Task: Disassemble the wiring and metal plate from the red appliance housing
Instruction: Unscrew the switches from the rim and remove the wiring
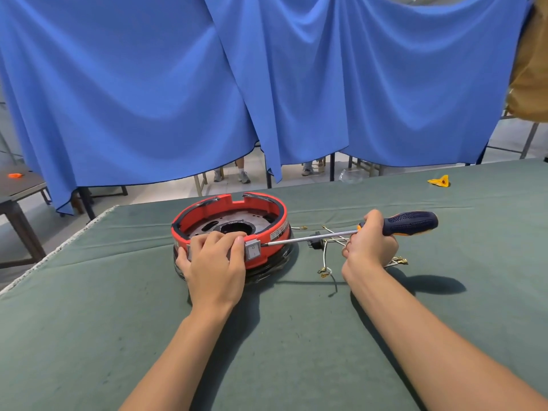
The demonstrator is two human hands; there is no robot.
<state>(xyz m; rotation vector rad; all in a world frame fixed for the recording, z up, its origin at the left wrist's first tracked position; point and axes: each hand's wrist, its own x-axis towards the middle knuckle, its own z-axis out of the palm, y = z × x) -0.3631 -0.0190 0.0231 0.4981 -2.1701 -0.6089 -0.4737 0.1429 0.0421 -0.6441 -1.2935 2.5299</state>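
Note:
The round red appliance housing (267,212) sits on the green table cover, with a perforated metal plate (204,228) lying inside it. My left hand (212,262) grips the housing's near wall, thumb beside a grey rocker switch (253,250). My right hand (370,241) grips a screwdriver (409,222) with a dark blue and orange handle. Its steel shaft points left, and the tip touches the housing right beside the switch. A loose bundle of white wires (326,256) with brass terminals and a black plug lies on the cover between the housing and my right hand.
The green table cover (267,336) fills the foreground; its left edge runs diagonally at the far left. A yellow scrap (440,181) lies at the back right. Blue cloth (267,84) hangs behind the table. A dark side table (17,191) stands to the left.

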